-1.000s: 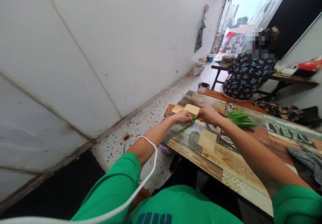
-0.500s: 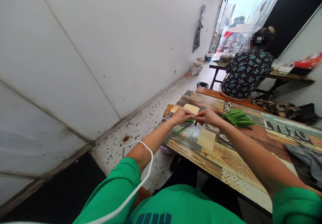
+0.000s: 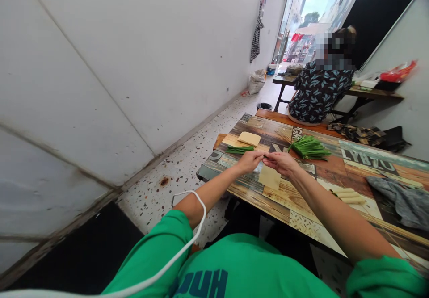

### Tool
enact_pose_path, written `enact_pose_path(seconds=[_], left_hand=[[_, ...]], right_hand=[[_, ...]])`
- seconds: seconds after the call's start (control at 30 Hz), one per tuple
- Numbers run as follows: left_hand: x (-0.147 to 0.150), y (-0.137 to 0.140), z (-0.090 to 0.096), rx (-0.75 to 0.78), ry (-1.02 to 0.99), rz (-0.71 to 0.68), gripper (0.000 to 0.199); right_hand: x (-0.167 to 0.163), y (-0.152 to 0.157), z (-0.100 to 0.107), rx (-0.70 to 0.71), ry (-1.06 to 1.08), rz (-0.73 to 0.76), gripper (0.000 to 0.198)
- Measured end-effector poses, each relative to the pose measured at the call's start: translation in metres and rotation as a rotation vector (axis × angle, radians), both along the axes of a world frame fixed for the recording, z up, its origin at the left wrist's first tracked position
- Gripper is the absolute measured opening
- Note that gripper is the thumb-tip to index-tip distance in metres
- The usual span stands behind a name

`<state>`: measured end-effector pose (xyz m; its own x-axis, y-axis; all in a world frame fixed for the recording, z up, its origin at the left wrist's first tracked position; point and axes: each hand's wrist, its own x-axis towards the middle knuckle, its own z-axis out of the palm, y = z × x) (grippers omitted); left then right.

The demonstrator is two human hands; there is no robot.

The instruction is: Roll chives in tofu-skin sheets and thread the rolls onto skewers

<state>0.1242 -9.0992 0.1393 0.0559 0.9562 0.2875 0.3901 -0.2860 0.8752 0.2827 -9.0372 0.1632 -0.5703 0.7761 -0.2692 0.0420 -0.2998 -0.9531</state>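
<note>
My left hand [image 3: 251,161] and my right hand [image 3: 280,162] meet at the fingertips above the table, both pinched closed. A small dark bit shows between the fingertips, too small to make out. Just below my right hand lies a pale yellow square sheet [image 3: 270,177], partly covered by the fingers. Behind my left hand is a short bundle of green chives [image 3: 240,149], and beyond it a stack of the same pale sheets [image 3: 249,138]. A larger bunch of chives [image 3: 310,148] lies to the right of my right hand.
Thin wooden skewers [image 3: 284,134] lie by the large bunch. Several pale rolls [image 3: 348,195] are near my right forearm, with a grey cloth [image 3: 398,197] farther right. A person [image 3: 320,88] sits facing away on a bench [image 3: 278,118]. A white cable [image 3: 187,240] crosses my left arm.
My hands have come nearer to me, over the pale sheet. Green stalks that hung by my left hand no longer show there. The short chive bundle and the rolls are now uncovered.
</note>
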Motion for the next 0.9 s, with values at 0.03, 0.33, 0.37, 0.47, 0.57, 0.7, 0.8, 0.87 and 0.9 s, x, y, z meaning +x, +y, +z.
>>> enact_pose_path(seconds=[0.03,0.33,0.37,0.47,0.57,0.7,0.8,0.87,0.9], left_hand=[[-0.001,0.001,0.001,-0.051,-0.048,-0.043,0.028],[0.006,0.004,0.004,-0.535,-0.518,-0.142,0.034],[0.009,0.005,0.001,-0.533,-0.518,-0.108,0.032],[0.018,0.004,-0.007,-0.444,-0.402,0.002,0.026],[0.022,-0.001,-0.021,-0.319,-0.251,0.058,0.025],[0.020,-0.013,-0.042,-0.080,-0.026,-0.020,0.014],[0.018,-0.020,-0.054,0.180,0.177,-0.155,0.011],[0.018,-0.022,-0.057,0.307,0.314,-0.214,0.015],[0.018,-0.022,-0.058,0.352,0.378,-0.236,0.018]], right_hand=[[0.005,-0.001,-0.003,-0.019,0.007,-0.025,0.019],[0.036,-0.012,-0.014,-0.070,0.026,-0.031,0.023],[0.038,-0.013,-0.017,-0.048,0.028,-0.010,0.026],[0.046,-0.018,-0.029,0.063,0.026,0.020,0.036],[0.055,-0.027,-0.044,0.249,-0.051,-0.005,0.037],[0.067,-0.044,-0.063,0.641,-0.251,-0.103,0.025],[0.072,-0.054,-0.071,1.031,-0.293,-0.094,0.018],[0.074,-0.057,-0.073,1.266,-0.327,-0.030,0.020],[0.075,-0.058,-0.074,1.360,-0.357,0.003,0.023]])
